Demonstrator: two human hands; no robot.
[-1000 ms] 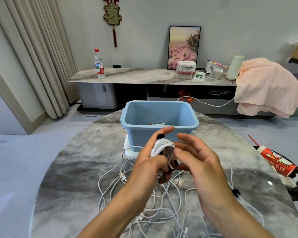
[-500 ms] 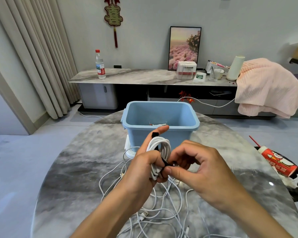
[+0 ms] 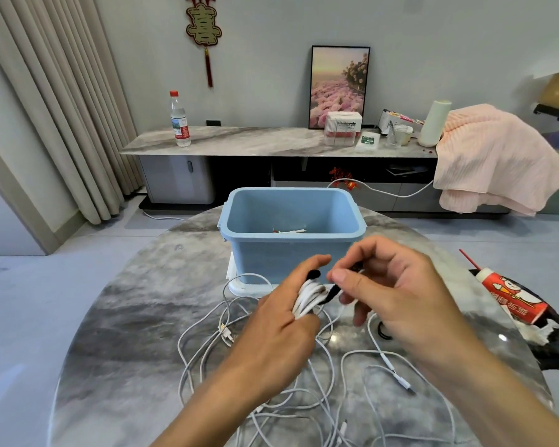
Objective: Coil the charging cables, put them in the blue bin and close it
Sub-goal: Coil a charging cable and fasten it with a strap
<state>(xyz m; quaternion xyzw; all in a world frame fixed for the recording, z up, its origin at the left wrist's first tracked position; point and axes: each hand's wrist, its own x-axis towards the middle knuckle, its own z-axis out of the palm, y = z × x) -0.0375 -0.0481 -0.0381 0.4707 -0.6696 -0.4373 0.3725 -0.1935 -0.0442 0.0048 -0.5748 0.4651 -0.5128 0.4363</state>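
Holding a coiled white cable (image 3: 307,298) in my left hand (image 3: 281,321), fingers curled round the bundle. Right hand (image 3: 391,295) pinches a black tie (image 3: 331,291) wrapped at the coil. Blue bin (image 3: 291,233) stands open just behind, on the tabletop (image 3: 126,317). Loose cables (image 3: 271,382) lie tangled below. Risk: tie slips from the pinch, the coil springs open.

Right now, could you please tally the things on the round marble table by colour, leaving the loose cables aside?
Blue: 1, the blue bin
White: 1, the coiled cable in the left hand
Red: 1, the red paper cup
Black: 1, the hair tie
Total: 4
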